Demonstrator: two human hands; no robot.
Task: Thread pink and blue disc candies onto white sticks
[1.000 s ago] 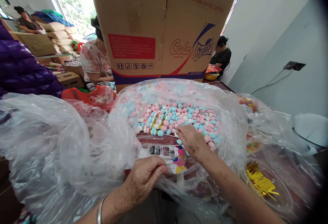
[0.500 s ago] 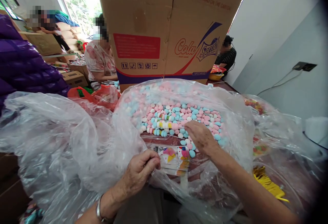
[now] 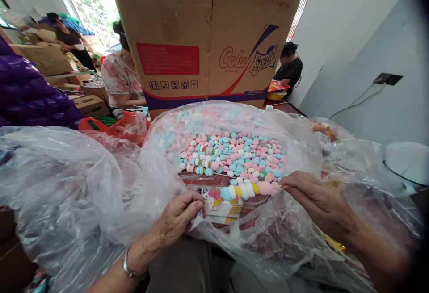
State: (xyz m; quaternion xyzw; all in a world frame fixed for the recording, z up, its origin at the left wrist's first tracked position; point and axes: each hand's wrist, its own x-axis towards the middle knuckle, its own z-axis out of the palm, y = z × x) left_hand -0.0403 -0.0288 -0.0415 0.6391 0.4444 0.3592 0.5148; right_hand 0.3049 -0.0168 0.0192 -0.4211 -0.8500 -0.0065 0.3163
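Left hand (image 3: 181, 212) pinches printed clear-plastic sleeves (image 3: 221, 212) by near edge of dark-red surface (image 3: 197, 178); right hand (image 3: 321, 201) pinches stick end of pastel-and-yellow, beaded candy skewer (image 3: 248, 190), far end over sleeves; risk: crooked skewer could catch top sleeve, crumpling film; weak pinch could drop it

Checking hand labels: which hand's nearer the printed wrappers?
Left. The left hand is right at the printed wrappers, pinching their left edge; the right hand is farther off to their right, holding the candy skewer by its right end.
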